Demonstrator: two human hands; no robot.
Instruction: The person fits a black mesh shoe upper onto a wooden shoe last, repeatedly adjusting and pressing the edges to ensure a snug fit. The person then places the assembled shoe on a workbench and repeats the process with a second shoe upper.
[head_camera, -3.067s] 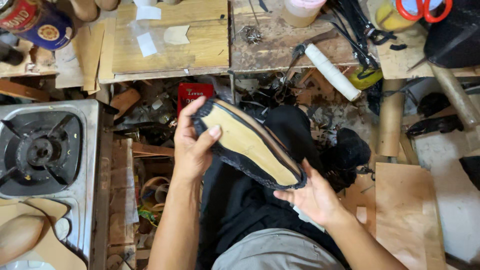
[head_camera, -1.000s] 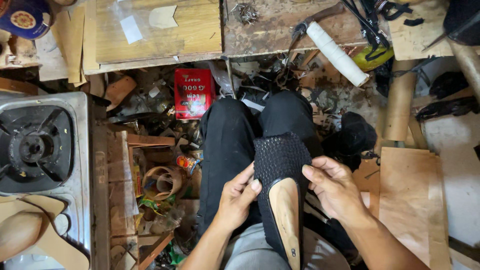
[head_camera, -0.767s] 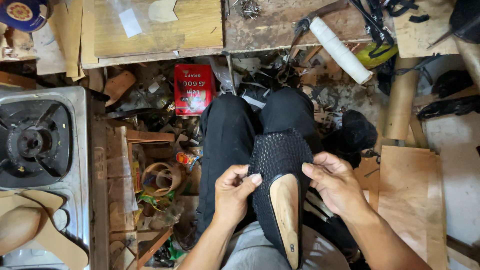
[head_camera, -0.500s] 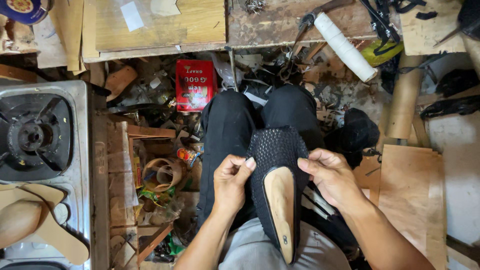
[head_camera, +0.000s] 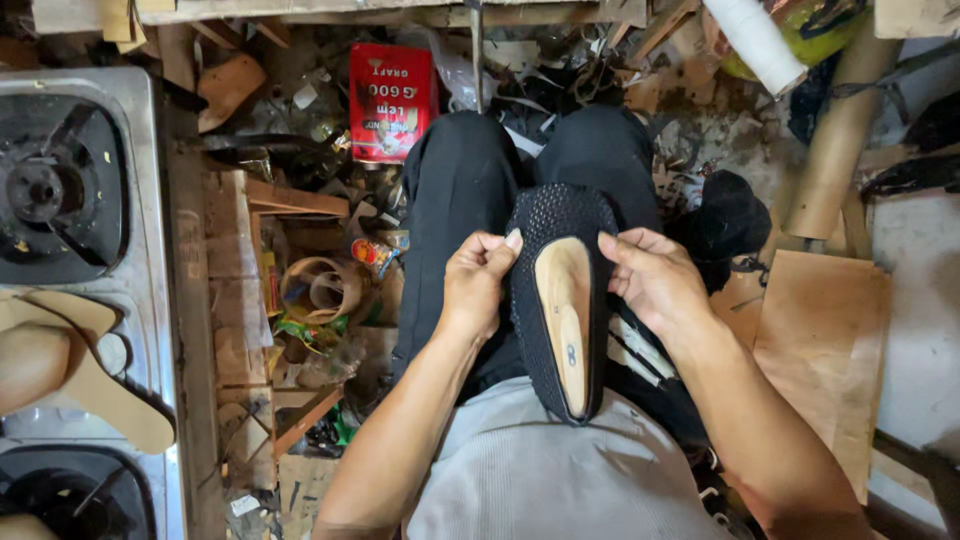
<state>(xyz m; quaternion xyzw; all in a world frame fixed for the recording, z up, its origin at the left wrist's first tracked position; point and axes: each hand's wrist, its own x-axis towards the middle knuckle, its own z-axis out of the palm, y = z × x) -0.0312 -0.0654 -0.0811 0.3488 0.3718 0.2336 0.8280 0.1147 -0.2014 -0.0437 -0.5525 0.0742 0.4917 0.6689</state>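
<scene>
A black woven shoe upper sits stretched over a tan wooden last, resting on my lap over black trousers. My left hand pinches the shoe's left edge with thumb and fingers. On the other side, my right hand grips the shoe's right edge. The toe points away from me and the heel lies against my grey shirt.
A steel gas stove stands at the left with tan insoles lying on it. A red tin, wood scraps and clutter fill the floor ahead. A white roll, a cardboard tube and a brown board lie at the right.
Three seconds ago the shoe was held up sole-first between both hands. It now lies opening-up on my lap, and both hands have shifted up along its edges toward the toe.
</scene>
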